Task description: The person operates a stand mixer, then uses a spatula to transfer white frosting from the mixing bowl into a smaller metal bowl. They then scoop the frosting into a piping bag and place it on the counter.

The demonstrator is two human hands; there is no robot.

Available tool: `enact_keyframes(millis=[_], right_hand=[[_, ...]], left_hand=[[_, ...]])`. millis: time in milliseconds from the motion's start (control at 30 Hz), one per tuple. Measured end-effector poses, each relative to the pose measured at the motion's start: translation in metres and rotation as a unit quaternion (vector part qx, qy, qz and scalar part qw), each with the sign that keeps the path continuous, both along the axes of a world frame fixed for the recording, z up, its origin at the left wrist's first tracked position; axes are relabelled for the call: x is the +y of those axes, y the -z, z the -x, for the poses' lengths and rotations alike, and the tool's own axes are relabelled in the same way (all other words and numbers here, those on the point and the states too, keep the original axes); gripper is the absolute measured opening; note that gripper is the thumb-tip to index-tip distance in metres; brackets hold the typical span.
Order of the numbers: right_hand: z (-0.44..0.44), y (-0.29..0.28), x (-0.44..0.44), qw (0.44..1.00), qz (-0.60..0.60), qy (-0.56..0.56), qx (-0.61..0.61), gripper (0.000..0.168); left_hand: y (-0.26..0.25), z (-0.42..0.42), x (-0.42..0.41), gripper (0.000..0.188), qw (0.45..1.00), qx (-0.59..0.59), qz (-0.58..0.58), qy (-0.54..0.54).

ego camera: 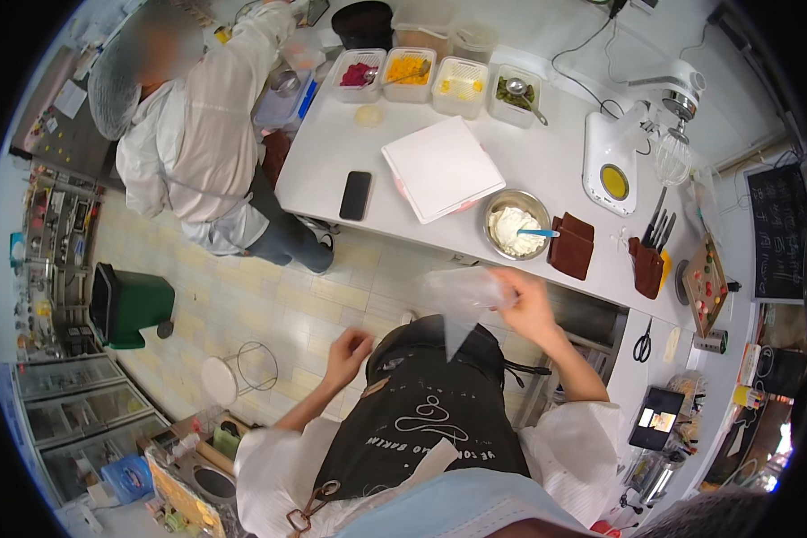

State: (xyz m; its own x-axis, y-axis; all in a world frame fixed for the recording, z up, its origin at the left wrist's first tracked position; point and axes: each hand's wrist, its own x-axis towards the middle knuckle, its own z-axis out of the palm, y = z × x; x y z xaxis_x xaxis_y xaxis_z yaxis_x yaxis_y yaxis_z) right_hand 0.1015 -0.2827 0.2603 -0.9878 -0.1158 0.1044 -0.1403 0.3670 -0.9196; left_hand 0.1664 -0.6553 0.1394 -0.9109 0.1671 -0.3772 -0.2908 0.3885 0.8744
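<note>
My right hand (526,304) grips the upper end of a clear plastic piping bag (463,296). The bag looks limp and blurred, its pointed tip hanging over my black apron (437,410). Off to the left, my left hand (350,353) hovers above the floor with loosely curled fingers; I see nothing held in it. At the table's near edge stands a steel mixing bowl (499,250) of white cream (511,227), a blue-handled spatula (536,233) stuck in it. Folded brown cloths (571,246) lie beside the bowl.
A white square box (442,168) and a phone (356,195) lie on the white table (323,151). Several tubs of cut fruit (408,70) line its back. A stand mixer (608,165) and knives (658,225) stand rightward. A co-worker (188,148) is at the left; a stool (220,380) stands behind.
</note>
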Motion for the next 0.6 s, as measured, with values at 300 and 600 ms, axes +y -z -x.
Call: enact_keyframes(millis=[300,600], right_hand=[[-0.038,0.015,0.054,0.975,0.082,0.082,-0.191,0.034],[-0.048,0.009,0.050,0.976,0.096,0.046,-0.188,0.028]], left_hand=[[0.120,-0.227,-0.168,0.030,0.874,-0.427,0.220,-0.068],[0.115,-0.221,-0.151,0.031,0.897,-0.384,0.152,-0.161]])
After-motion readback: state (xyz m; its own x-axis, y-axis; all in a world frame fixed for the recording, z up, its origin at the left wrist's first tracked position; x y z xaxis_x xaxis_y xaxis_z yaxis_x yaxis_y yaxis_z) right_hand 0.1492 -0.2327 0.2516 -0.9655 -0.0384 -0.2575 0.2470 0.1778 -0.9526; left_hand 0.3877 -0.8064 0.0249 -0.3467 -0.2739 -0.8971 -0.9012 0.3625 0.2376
